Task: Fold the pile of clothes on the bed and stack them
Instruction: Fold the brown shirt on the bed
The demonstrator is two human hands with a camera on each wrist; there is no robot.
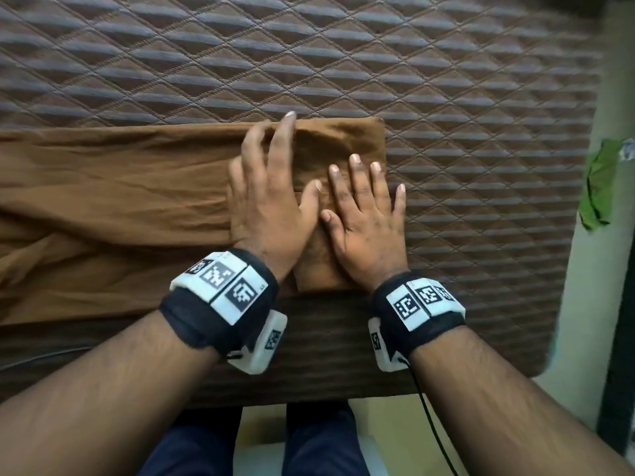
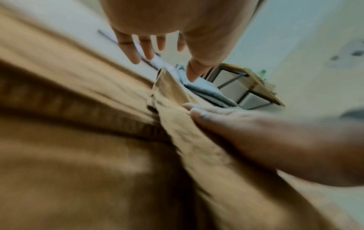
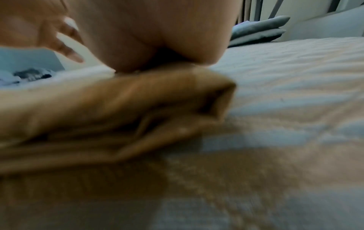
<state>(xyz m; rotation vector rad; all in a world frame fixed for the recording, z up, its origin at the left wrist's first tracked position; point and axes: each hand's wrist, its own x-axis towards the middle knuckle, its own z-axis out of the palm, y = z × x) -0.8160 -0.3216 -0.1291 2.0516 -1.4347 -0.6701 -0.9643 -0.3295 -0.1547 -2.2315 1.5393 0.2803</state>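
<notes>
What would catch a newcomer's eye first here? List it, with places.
First, the brown cloth stretched across the near side of the quilted mattress, its right end folded over into a thick pad. Then the two hands flat on that pad: the left hand with fingers spread toward its far edge, the right hand beside it. A green rag lies off the mattress's right edge.

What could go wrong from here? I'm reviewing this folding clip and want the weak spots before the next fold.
1. Both hands lie flat on the folded end of the brown garment; the left hand and right hand grip nothing, so the layers may spring open once they lift.
2. The long unfolded part at the left is wrinkled, so creases may get folded in.
3. The garment lies near the mattress edge and could slide off.
</notes>
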